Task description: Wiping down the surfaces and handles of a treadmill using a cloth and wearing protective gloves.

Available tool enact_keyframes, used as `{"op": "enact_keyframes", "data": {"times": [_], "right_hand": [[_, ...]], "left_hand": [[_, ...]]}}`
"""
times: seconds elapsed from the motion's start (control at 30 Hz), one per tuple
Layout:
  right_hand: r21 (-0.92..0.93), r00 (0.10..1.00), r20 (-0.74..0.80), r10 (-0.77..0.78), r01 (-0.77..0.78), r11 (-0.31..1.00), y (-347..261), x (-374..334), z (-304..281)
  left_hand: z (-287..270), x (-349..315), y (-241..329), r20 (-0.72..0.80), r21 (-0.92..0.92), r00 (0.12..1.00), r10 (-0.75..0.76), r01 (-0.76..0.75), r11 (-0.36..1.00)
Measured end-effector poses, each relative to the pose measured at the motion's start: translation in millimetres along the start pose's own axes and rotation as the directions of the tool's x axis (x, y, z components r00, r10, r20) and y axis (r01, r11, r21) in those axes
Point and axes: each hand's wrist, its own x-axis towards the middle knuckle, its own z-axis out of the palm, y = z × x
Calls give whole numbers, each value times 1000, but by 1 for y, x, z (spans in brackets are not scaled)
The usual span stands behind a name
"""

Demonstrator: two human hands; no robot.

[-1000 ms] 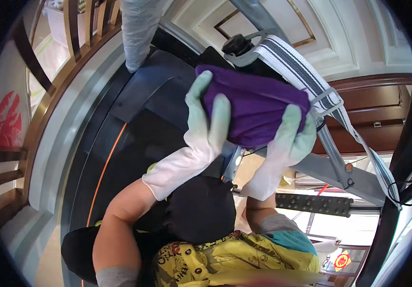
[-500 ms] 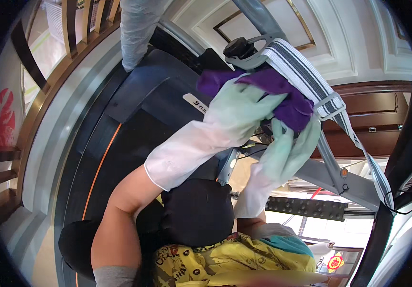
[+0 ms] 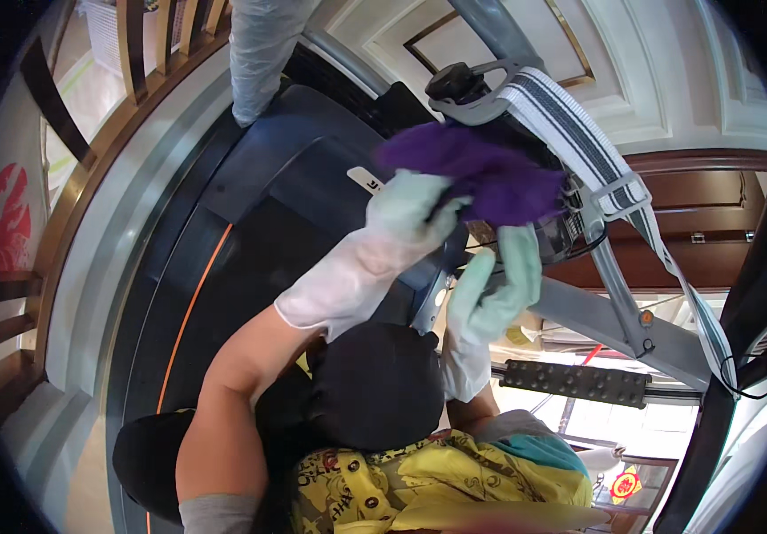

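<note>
A purple cloth (image 3: pixel 472 169) hangs loosely bunched in front of a massage machine's dark head. My left hand (image 3: pixel 410 209), in a pale green and white rubber glove, is closed on the cloth's lower left edge. Gloved the same way, my right hand (image 3: pixel 501 285) is just under the cloth's lower right edge. Its thumb stands apart from the raised fingers, whose tips meet the cloth. Just beyond the cloth are the machine's black knob (image 3: pixel 455 82) and a white webbing belt (image 3: pixel 566 120) with dark stripes and a buckle.
Beneath me lies a treadmill, its dark motor cover (image 3: pixel 290 169) ahead of a black running belt with an orange line (image 3: pixel 189 311). A plastic-wrapped post (image 3: pixel 263 58) rises beside it. Railings (image 3: pixel 90 169) run along the left. A studded foam roller bar (image 3: pixel 575 383) and grey frame (image 3: pixel 619 325) stand right.
The cloth has spread wider and shifted up off my hands. My left hand has drawn back slightly; my right has moved left and down, away from the belt buckle, with its thumb now apart.
</note>
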Motion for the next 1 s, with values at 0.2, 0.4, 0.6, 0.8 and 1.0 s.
{"op": "enact_keyframes", "data": {"times": [0.2, 0.4, 0.6, 0.8, 1.0], "right_hand": [[-385, 958, 276, -81, 188, 904, -5, 37, 4], [-177, 980, 55, -192, 198, 964, 6, 11, -8], [-332, 959, -77, -274, 234, 914, 23, 18, 5], [264, 874, -49, 483, -455, 850, 18, 74, -16], [527, 658, 113, 744, -675, 517, 20, 120, -17]], "left_hand": [[11, -22, 8, 3, -409, 828, -561, 513, 755], [0, 18, 71, 39, -233, 948, -316, 316, 920], [0, 16, 54, 338, -54, 922, -189, 219, 974], [-16, 29, 45, 185, -610, 766, -615, 581, 539], [-2, -2, 4, 95, -260, 832, -546, 550, 794]]}}
